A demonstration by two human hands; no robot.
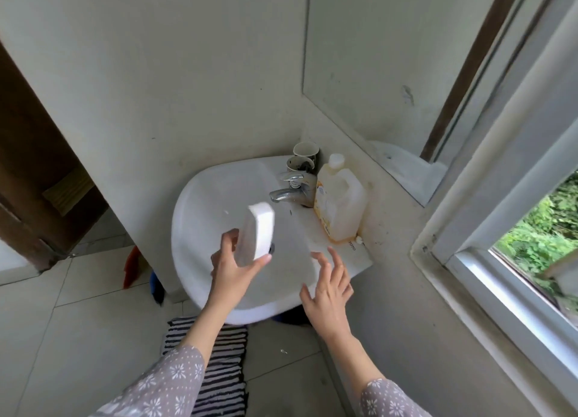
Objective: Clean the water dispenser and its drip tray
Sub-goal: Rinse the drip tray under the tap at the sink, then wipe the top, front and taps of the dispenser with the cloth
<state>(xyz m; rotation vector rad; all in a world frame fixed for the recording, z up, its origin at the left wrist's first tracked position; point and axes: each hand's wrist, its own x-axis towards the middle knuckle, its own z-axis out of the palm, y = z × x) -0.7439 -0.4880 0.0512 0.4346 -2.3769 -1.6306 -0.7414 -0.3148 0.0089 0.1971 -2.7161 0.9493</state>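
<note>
Left hand gripping drip tray over sink, jug beside faucet

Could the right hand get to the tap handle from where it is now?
Probably yes. The right hand is open and holds nothing, and nothing stands between it and the tap; the jug sits beside the tap, and the left hand holds the tray off to the left.
</note>
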